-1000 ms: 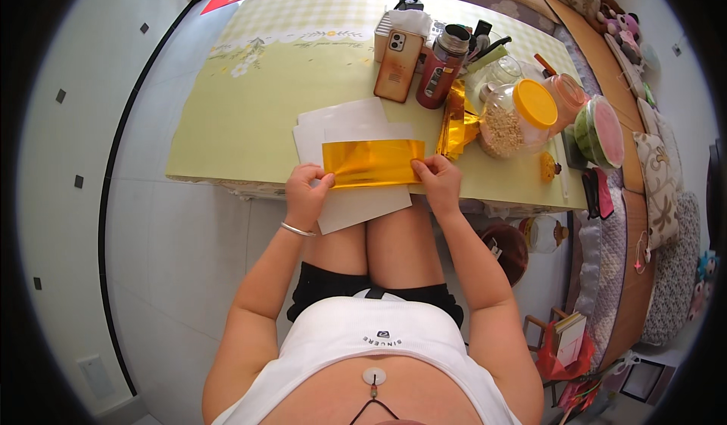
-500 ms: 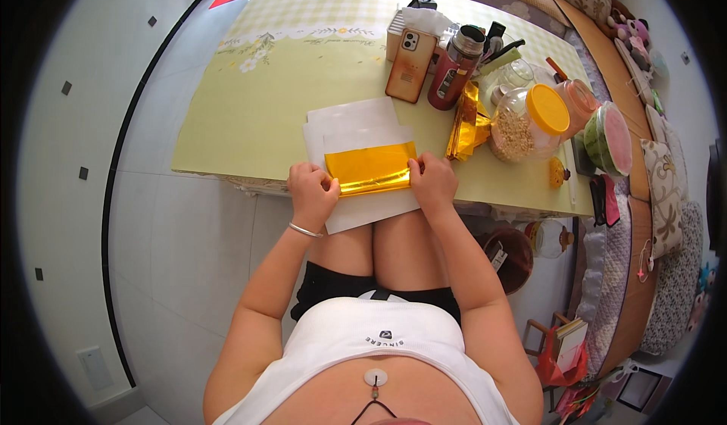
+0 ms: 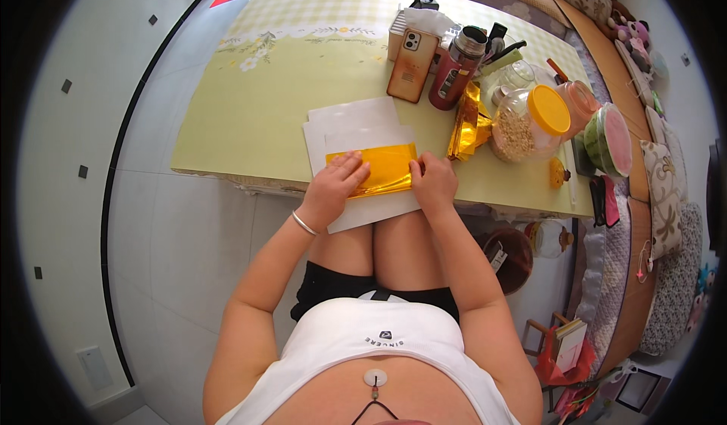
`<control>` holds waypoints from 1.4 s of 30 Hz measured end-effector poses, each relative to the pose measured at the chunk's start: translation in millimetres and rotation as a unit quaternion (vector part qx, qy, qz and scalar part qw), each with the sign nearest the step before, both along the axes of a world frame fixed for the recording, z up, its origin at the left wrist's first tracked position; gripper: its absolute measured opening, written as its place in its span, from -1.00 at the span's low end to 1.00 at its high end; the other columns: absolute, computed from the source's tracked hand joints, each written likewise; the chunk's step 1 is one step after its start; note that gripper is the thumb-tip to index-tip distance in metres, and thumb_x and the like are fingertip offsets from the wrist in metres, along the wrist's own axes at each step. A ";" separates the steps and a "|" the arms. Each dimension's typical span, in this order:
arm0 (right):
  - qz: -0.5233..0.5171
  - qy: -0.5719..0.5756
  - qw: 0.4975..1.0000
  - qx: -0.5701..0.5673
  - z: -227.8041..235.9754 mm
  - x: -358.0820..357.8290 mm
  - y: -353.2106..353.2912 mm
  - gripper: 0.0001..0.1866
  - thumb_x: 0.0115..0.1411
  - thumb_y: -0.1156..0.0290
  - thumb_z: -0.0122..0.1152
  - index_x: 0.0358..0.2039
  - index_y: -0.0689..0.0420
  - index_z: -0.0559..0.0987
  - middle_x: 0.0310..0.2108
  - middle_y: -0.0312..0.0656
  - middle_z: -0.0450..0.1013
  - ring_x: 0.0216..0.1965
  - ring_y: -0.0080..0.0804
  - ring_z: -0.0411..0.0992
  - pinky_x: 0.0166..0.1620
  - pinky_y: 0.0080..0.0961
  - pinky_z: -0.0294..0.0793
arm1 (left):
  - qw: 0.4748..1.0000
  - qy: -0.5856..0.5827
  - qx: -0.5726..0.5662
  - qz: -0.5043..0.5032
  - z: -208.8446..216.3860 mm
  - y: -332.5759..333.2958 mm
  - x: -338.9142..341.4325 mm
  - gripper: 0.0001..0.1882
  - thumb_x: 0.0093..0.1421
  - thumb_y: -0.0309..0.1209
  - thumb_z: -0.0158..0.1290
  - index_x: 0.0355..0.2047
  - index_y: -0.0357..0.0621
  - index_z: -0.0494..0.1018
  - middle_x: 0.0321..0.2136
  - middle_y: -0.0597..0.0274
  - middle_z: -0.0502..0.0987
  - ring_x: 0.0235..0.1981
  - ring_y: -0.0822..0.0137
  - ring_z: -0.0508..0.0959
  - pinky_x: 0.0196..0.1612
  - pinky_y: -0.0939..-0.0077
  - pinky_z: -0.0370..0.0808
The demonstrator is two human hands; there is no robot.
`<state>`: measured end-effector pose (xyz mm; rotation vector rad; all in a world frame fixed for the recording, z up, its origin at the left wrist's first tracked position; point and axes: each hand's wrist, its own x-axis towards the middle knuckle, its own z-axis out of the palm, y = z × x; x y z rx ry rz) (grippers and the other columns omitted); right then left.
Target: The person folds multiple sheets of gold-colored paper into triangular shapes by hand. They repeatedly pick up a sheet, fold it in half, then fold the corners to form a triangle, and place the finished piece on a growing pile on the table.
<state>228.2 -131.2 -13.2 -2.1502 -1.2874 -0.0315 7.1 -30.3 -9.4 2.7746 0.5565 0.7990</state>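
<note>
A shiny gold foil sheet, folded into a wide strip, lies on white paper sheets at the table's near edge. My left hand rests on the left part of the foil, fingers stretched out flat over it. The foil's right end is pinched between the thumb and fingers of my right hand. To the right of that hand stands a bundle of folded gold foil pieces.
Behind the papers stand a propped phone, a red bottle and a tissue box. A yellow-lidded jar and a watermelon-patterned container occupy the right side. A brown bin is below the table.
My left hand has released its pinch on the foil's left corner. It has moved right and up and now lies flat on the foil. My right hand keeps its hold.
</note>
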 end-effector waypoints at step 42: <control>0.047 -0.023 0.993 0.102 0.6 -7.4 18.1 -0.84 0.09 0.36 0.32 -0.51 0.12 0.53 -0.39 -0.14 0.45 -0.24 -0.07 0.43 -0.16 -0.18 0.43 | 0.992 0.091 0.011 0.081 -7.3 0.7 -3.4 -0.53 0.26 -0.27 0.06 0.19 0.03 0.44 0.27 -0.05 0.32 0.31 -0.16 0.26 0.32 -0.18 0.13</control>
